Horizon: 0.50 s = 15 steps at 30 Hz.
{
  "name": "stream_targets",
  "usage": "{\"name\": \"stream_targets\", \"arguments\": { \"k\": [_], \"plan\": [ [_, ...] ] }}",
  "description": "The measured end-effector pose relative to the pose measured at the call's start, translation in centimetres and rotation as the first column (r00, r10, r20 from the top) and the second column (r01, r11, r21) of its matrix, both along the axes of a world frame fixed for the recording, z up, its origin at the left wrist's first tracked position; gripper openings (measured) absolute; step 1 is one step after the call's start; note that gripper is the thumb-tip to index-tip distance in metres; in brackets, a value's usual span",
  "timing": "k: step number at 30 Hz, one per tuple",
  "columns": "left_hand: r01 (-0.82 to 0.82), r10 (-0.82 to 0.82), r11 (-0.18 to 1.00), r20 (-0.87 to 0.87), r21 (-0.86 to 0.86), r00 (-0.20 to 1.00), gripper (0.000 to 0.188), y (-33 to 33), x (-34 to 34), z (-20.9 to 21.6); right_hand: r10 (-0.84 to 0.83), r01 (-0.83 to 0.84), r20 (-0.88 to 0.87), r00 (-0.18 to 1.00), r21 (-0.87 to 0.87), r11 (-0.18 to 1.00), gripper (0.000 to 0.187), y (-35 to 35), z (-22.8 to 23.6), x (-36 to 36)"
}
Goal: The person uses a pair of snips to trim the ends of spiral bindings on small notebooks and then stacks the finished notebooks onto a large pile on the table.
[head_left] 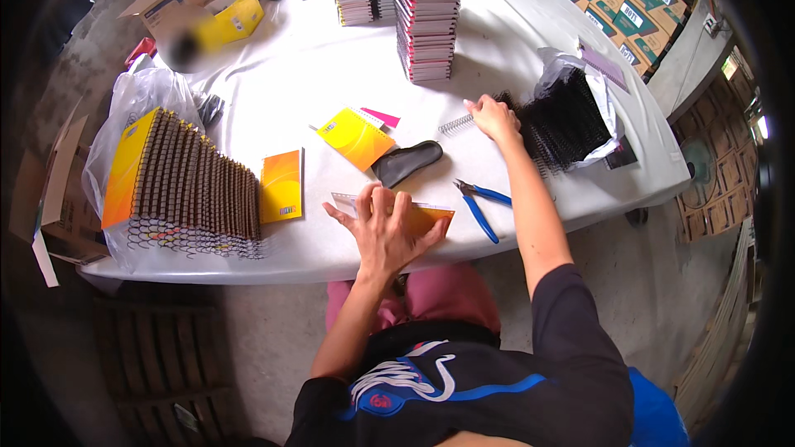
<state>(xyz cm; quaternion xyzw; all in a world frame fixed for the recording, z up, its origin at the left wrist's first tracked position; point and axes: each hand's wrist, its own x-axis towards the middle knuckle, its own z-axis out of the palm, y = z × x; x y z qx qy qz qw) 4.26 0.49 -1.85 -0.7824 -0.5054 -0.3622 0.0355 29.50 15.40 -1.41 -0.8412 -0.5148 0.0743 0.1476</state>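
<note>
My left hand (385, 228) is closed over a yellow-orange notebook (431, 217) by the table's front edge; a strip of punched holes shows along its far side. Farther right, my right hand (497, 118) has its fingers pressed together on a spiral binding coil (457, 124), whose thin end sticks out to the left. Beside that hand lies a heap of black spiral coils (567, 122) on a plastic bag. Between my hands are blue-handled cutting pliers (479, 207), their jaws pointing away from me. A black sole-shaped piece (407, 162) rests just beyond my left hand.
Loose yellow notebooks (356, 137) lie mid-table, and another yellow notebook (282, 185) is at left. Next to it stands a long row of coil-bound notebooks (178, 178). Tall stacks of red-covered notebooks (426, 21) rise at the back. Cartons (617, 0) are piled beyond the table.
</note>
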Motion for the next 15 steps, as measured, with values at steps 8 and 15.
{"name": "stream_targets", "arguments": {
  "k": [8,15],
  "plan": [
    [0.004,0.000,0.994,-0.033,0.110,0.999,0.038,2.3,-1.6,-1.2,0.097,-0.054,-0.585,0.805,0.089,0.995,0.029,-0.7,0.7,2.5],
    [-0.050,0.057,0.996,-0.100,0.071,0.993,0.039,0.4,-2.6,-0.7,0.446,-0.339,-0.808,0.386,0.325,0.883,0.070,-14.9,4.0,-4.7]
  ]
}}
